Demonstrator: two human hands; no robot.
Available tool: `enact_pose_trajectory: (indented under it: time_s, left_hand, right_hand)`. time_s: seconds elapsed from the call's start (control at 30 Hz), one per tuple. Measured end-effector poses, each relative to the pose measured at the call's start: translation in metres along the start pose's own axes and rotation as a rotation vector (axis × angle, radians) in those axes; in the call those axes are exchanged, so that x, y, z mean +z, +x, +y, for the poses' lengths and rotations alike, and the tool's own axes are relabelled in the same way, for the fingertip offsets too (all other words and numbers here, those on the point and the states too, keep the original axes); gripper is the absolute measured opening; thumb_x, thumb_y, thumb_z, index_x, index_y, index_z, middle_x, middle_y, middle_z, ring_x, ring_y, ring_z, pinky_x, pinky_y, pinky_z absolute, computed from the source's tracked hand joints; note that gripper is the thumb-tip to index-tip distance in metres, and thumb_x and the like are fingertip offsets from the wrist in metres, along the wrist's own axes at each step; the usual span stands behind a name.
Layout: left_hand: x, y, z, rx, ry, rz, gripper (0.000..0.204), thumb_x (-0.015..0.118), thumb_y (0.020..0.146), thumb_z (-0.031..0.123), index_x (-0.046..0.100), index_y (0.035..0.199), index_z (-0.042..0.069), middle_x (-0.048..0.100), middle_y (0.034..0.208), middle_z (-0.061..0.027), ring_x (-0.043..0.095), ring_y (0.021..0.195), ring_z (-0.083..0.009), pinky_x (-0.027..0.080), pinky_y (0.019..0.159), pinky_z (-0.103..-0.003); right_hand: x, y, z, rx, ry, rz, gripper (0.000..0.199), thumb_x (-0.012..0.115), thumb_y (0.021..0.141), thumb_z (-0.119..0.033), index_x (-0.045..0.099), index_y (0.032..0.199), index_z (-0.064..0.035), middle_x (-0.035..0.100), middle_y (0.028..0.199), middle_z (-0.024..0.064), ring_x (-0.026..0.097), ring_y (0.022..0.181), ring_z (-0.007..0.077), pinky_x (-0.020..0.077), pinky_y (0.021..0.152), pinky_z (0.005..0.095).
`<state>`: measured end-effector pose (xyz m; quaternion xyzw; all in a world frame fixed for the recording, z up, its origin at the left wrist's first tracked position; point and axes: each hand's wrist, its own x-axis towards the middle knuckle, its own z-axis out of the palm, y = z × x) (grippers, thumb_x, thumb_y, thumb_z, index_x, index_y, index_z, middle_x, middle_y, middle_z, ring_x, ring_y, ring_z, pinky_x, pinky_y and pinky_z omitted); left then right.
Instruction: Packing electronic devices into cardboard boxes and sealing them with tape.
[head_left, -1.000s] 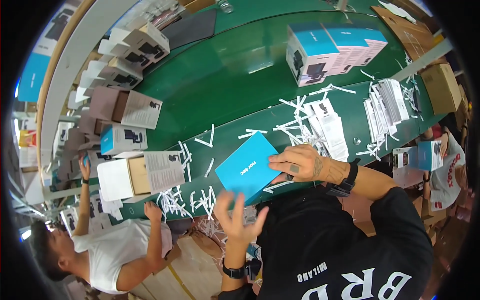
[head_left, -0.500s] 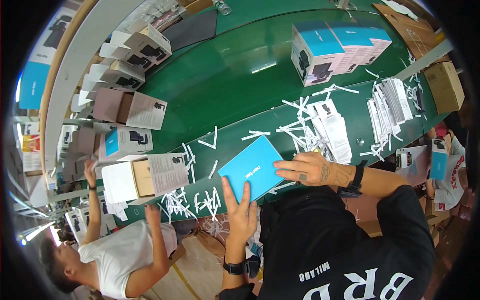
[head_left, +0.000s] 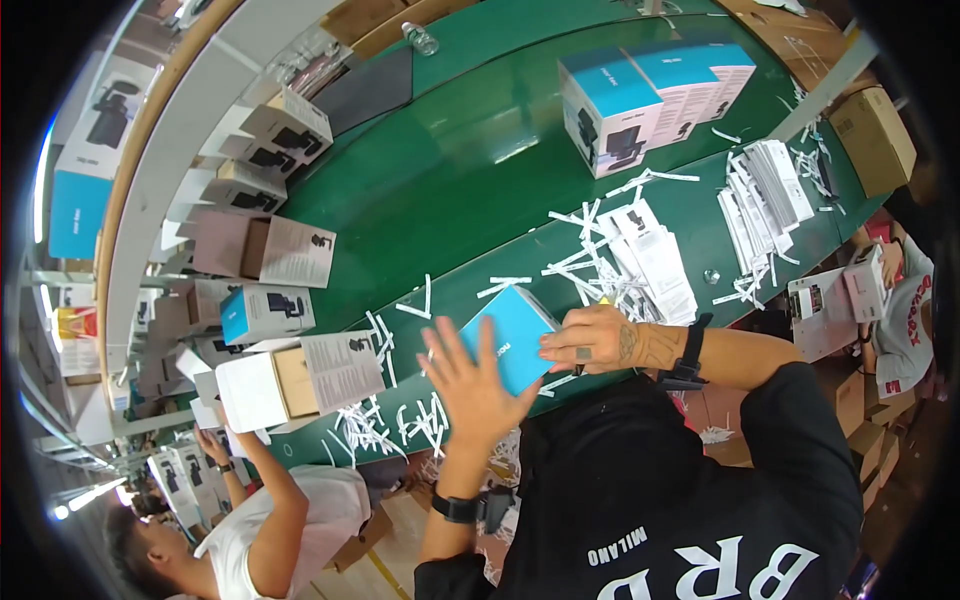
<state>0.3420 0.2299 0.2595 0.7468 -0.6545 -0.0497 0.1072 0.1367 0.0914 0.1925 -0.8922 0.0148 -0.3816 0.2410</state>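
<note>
A closed carton with a bright blue top (head_left: 518, 322) stands on the green table just in front of me. My left hand (head_left: 472, 392) lies over its left side with fingers spread, covering part of the top. At the carton's right edge, my right hand (head_left: 596, 340) has its fingers bent together and gripping the edge; the thumb is mostly hidden. A small yellow bit (head_left: 605, 300) shows just beyond the right knuckles. Loose white paper strips (head_left: 575, 262) and a pile of printed leaflets (head_left: 655, 265) lie beyond that hand.
Blue-topped cartons (head_left: 612, 110) stand in a row at the back right, with a leaflet stack (head_left: 765, 195) nearer. An open carton (head_left: 295, 385) and other boxes line the left side. A co-worker in a white shirt (head_left: 290, 530) works at lower left; another person (head_left: 905, 310) is at far right.
My left fingers have spread and slid farther over the carton's top. My right fingers have curled at its edge. The co-worker at left has moved both hands to the open carton's near side.
</note>
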Motion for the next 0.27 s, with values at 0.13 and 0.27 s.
enact_pose_trajectory:
  time_s: [0.13,0.27]
  left_hand:
    - [-0.014,0.006,-0.031,0.164,-0.055,-0.212,0.107,0.085,0.066,0.039,0.039,0.159,0.016,0.03,0.153,-0.0358,0.032,0.14,-0.0538,0.026,0.114,-0.066]
    - [-0.044,0.017,-0.038,0.37,0.09,-0.412,0.108,0.083,0.064,0.036,0.037,0.161,0.021,0.037,0.144,-0.0339,0.04,0.129,-0.0507,0.029,0.112,-0.062]
  right_hand:
    - [-0.002,-0.004,-0.005,0.106,0.125,-0.052,0.032,0.084,0.084,-0.017,0.076,0.114,-0.0083,0.075,0.114,0.0069,0.071,0.085,0.0212,0.0591,0.065,0.0297]
    - [-0.018,-0.016,-0.006,0.519,0.297,0.014,0.029,0.08,0.089,-0.012,0.076,0.117,-0.0088,0.072,0.127,0.0105,0.074,0.106,0.028,0.062,0.077,0.0278]
